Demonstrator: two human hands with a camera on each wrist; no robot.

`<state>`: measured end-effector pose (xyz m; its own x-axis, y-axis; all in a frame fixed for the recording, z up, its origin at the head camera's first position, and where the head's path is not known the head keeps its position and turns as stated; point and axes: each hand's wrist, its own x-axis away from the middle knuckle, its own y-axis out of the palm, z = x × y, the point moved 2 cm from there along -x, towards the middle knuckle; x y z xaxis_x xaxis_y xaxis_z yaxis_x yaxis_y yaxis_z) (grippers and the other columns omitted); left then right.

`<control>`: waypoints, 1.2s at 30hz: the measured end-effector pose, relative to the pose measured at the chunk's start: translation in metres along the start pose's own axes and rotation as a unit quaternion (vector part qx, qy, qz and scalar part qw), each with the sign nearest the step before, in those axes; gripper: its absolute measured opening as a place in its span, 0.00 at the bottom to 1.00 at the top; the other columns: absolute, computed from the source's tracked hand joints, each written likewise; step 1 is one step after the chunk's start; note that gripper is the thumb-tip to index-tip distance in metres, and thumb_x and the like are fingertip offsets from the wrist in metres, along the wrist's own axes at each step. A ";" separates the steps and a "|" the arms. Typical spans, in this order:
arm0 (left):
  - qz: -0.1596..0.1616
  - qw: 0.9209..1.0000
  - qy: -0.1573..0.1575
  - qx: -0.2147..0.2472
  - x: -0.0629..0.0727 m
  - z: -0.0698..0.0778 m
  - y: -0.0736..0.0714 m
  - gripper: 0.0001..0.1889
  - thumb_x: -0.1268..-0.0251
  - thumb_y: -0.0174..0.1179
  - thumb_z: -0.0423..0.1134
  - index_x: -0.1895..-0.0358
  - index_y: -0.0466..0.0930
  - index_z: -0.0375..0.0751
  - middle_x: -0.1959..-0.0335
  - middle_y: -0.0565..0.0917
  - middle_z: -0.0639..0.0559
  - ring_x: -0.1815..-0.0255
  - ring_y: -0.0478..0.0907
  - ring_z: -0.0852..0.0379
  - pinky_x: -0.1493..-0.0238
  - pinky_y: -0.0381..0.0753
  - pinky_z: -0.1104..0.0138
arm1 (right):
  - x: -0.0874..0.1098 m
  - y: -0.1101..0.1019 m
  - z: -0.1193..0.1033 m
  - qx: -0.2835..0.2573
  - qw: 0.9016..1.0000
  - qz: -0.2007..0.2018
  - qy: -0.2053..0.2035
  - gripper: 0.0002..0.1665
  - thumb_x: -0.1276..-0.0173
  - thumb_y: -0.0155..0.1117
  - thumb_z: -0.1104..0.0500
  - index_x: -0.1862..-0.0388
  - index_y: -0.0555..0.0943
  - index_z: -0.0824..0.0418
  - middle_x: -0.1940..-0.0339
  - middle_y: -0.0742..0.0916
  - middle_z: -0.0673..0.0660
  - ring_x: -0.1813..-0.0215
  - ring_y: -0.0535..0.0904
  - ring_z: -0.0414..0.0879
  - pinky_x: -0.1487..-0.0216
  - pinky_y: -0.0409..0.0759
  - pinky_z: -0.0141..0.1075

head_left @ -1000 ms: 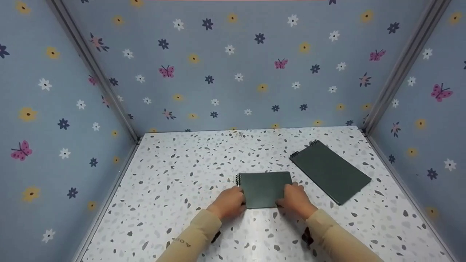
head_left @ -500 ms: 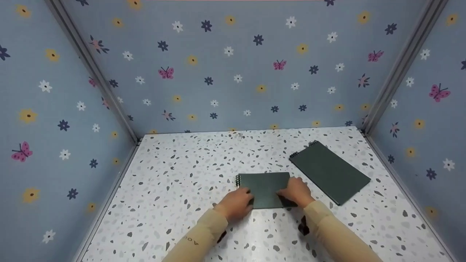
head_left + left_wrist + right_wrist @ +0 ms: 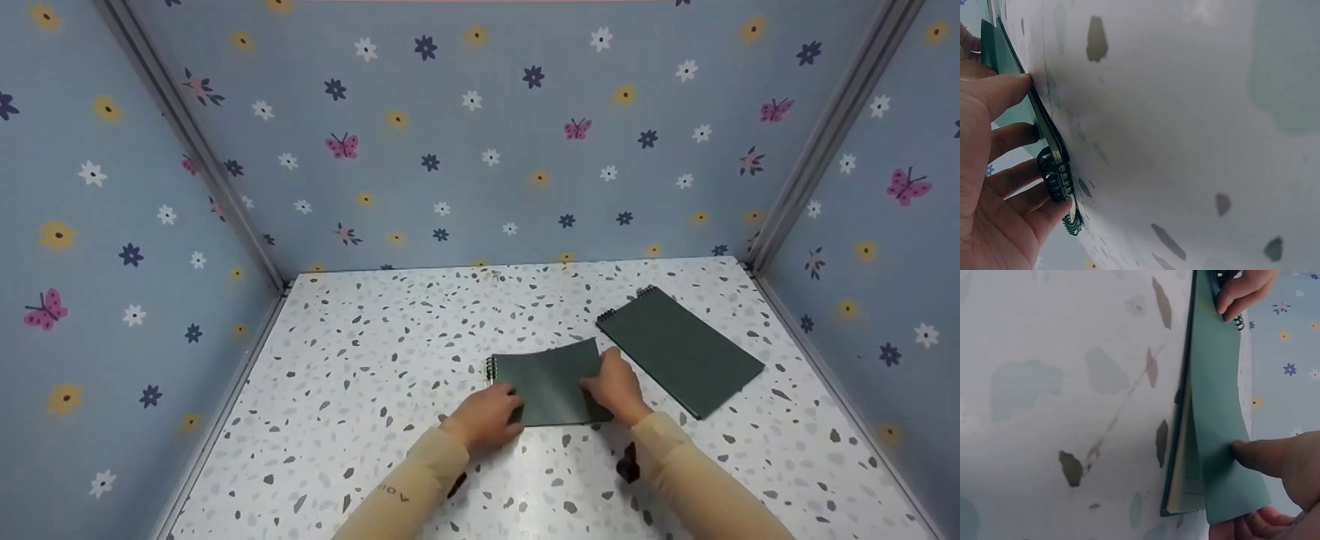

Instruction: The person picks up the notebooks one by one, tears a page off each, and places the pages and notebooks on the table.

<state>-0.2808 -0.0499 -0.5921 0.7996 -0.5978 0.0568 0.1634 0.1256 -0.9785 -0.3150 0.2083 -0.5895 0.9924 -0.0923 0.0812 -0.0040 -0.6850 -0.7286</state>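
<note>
In the head view, a notebook (image 3: 551, 390) lies on the speckled table (image 3: 375, 352), just below and right of the frame's centre, its coil (image 3: 491, 371) to the left. The left hand (image 3: 484, 415) rests on its lower left part, fingers on the dark green cover (image 3: 559, 379). The right hand (image 3: 616, 386) pinches the cover at its right end, where it curves upward. The other notebook (image 3: 681, 352) lies slanted at the right of the frame, near the right hand. Flowered walls (image 3: 465, 187) stand behind the table and at both sides.

In the left wrist view, the left hand fills the left edge, loosely extended, its thumb touching the notebook's long edge and its fingers reaching over the cover and coil.

In the right wrist view, the right hand is at lower right, its thumb on the cover and its other fingers underneath; lined pages (image 3: 1190, 481) show in the gap.
</note>
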 end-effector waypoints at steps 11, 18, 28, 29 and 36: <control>0.032 0.999 -0.001 0.007 0.004 -0.001 0.002 0.31 0.21 0.63 0.56 0.25 0.78 0.41 0.26 0.80 0.41 0.26 0.79 0.44 0.23 0.78 0.53 | -0.008 -0.025 -0.005 -0.225 0.967 -0.083 0.079 0.20 0.16 0.60 0.60 0.33 0.77 0.71 0.46 0.83 0.61 0.53 0.78 0.48 0.54 0.81 0.40; 0.158 0.986 0.037 -0.038 0.004 0.009 -0.011 0.31 0.23 0.67 0.56 0.27 0.79 0.40 0.32 0.84 0.42 0.34 0.86 0.46 0.34 0.87 0.55 | -0.012 -0.028 -0.022 -0.453 0.871 -0.165 0.093 0.05 0.13 0.57 0.62 0.55 0.77 0.60 0.59 0.83 0.52 0.58 0.80 0.44 0.54 0.82 0.38; 0.300 0.949 0.047 -0.087 0.008 0.029 -0.023 0.32 0.31 0.71 0.36 0.23 0.77 0.42 0.34 0.85 0.40 0.38 0.88 0.46 0.53 0.94 0.60 | -0.008 -0.016 -0.052 -0.503 0.830 -0.237 0.043 0.10 0.11 0.54 0.58 0.50 0.82 0.59 0.55 0.88 0.51 0.56 0.90 0.44 0.51 0.90 0.37; 0.307 0.947 0.043 -0.083 0.008 0.029 -0.023 0.34 0.33 0.72 0.34 0.22 0.76 0.42 0.34 0.85 0.39 0.38 0.88 0.45 0.55 0.94 0.61 | -0.007 -0.016 -0.053 -0.501 0.830 -0.241 0.037 0.12 0.10 0.53 0.56 0.47 0.82 0.60 0.54 0.89 0.52 0.55 0.90 0.44 0.49 0.91 0.37; 0.376 0.926 -0.011 0.013 0.017 0.021 -0.027 0.38 0.32 0.63 0.24 0.18 0.68 0.40 0.32 0.82 0.36 0.45 0.89 0.41 0.58 0.93 0.56 | -0.012 -0.010 -0.037 -0.362 0.920 -0.151 0.016 0.28 0.11 0.55 0.52 0.26 0.75 0.73 0.36 0.88 0.69 0.39 0.89 0.56 0.36 0.89 0.44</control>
<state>-0.2594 -0.0464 -0.5607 0.7046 -0.3164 -0.6352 -0.4313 0.5198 -0.7374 -0.3313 0.1891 -0.5581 0.9578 0.1681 0.2333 0.1793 -0.9834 -0.0274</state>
